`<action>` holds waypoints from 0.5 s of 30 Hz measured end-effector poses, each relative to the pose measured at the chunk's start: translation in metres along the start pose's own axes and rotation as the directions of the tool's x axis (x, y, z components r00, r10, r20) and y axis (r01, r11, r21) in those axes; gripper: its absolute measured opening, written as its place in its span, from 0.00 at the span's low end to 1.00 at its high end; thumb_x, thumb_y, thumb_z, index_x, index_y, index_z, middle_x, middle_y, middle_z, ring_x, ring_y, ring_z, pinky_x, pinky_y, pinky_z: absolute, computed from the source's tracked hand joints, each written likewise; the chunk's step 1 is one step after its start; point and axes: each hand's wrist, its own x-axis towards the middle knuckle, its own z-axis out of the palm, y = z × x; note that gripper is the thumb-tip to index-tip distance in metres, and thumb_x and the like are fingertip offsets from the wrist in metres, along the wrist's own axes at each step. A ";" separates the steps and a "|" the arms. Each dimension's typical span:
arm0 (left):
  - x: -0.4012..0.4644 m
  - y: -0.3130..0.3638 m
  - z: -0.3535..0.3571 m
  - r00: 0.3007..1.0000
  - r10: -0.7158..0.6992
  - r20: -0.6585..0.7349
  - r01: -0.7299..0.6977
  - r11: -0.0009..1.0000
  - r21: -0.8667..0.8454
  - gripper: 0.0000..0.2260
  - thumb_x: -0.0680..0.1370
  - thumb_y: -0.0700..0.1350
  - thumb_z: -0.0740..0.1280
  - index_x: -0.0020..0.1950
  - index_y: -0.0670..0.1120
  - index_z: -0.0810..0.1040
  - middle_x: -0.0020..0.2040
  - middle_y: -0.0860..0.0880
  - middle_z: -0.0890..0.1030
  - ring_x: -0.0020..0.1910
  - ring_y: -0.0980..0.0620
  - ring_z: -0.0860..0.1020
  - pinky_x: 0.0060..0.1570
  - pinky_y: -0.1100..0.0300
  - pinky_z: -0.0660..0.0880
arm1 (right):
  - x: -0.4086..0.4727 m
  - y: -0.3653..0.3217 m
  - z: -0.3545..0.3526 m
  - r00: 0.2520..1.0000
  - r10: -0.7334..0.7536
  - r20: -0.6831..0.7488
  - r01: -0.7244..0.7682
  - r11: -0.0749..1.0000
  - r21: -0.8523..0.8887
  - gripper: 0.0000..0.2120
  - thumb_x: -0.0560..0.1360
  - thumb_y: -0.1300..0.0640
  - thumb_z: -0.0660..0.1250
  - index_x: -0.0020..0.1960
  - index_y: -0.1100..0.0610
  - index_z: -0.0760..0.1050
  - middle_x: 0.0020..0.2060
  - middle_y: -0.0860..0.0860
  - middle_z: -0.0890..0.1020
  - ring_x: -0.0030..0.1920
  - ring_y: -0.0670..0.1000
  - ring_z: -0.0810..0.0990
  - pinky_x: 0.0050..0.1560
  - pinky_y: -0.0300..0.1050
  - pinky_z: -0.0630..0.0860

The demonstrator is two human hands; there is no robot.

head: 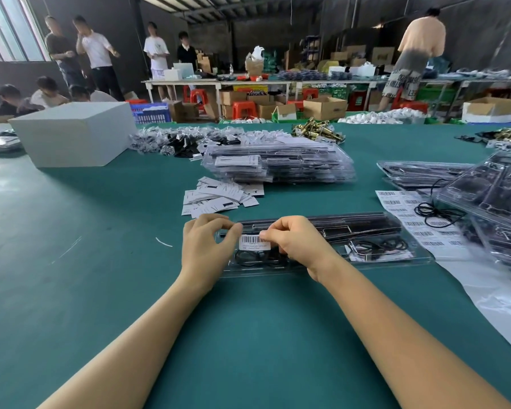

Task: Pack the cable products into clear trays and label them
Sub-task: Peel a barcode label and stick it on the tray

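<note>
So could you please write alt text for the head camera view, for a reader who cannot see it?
Both hands, left and right, pinch a barcode label over a clear tray of black cables on a green table. Behind it lie loose paper cards and a stack of filled trays; a label sheet lies to the right.

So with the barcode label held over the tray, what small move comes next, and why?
Probably press the label flat onto the tray. Both hands, left and right, pinch its ends over the tray's left part, above the coiled cable, and I can't tell whether it is stuck down.
</note>
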 end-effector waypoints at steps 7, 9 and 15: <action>-0.007 0.005 0.003 0.990 0.132 0.048 -0.134 0.991 0.031 0.08 0.73 0.44 0.72 0.36 0.50 0.77 0.46 0.57 0.77 0.55 0.54 0.67 0.51 0.79 0.58 | 0.000 0.002 -0.008 0.998 0.010 0.061 -0.016 0.996 0.087 0.07 0.73 0.56 0.72 0.38 0.56 0.76 0.32 0.49 0.79 0.29 0.43 0.73 0.22 0.34 0.63; -0.007 0.007 0.003 0.989 0.139 0.052 -0.141 0.989 0.036 0.06 0.74 0.44 0.71 0.37 0.49 0.78 0.46 0.56 0.77 0.55 0.54 0.67 0.50 0.79 0.58 | 0.001 0.004 -0.008 0.998 -0.002 0.058 -0.003 0.996 0.085 0.07 0.73 0.57 0.72 0.38 0.56 0.75 0.32 0.49 0.79 0.29 0.42 0.73 0.23 0.34 0.64; -0.009 0.009 0.004 0.986 0.166 0.020 -0.167 0.982 0.088 0.04 0.76 0.44 0.69 0.43 0.47 0.82 0.47 0.53 0.75 0.54 0.52 0.67 0.50 0.68 0.58 | 0.001 0.008 -0.012 0.992 -0.125 -0.030 0.125 0.992 -0.011 0.07 0.73 0.54 0.72 0.38 0.53 0.77 0.32 0.46 0.80 0.35 0.45 0.76 0.34 0.36 0.72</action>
